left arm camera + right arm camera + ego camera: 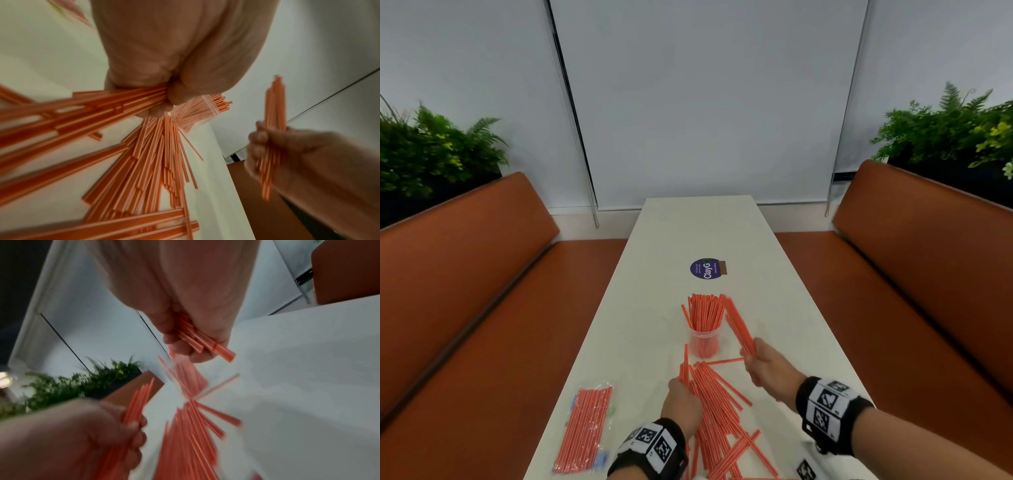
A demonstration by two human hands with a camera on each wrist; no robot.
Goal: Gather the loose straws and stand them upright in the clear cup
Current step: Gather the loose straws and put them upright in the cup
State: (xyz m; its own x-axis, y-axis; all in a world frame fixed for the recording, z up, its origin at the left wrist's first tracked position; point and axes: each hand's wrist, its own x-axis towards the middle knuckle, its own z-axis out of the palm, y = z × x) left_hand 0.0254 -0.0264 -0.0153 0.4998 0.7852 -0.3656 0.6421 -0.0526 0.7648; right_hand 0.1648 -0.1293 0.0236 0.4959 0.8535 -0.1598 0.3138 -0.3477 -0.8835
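The right hand (765, 365) had its fingers (258, 141) curled tight around a bundle of red straws (739, 325), lifted just right of the clear cup (704, 342), which already stood packed with upright straws. The left hand (681, 401) had its fingers (133, 433) closed on a second handful (684, 368), just beside the loose pile (717, 407) spread on the tabletop (808, 325); the cup stood just beyond those fingers.

cup (704, 343) behind loose straws (717, 407) | packet (585, 426) left of them | all on table (774, 308)

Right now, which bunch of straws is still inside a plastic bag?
The bagged straws by the table's left edge; the others stand in the cup, lie loose, or are held.
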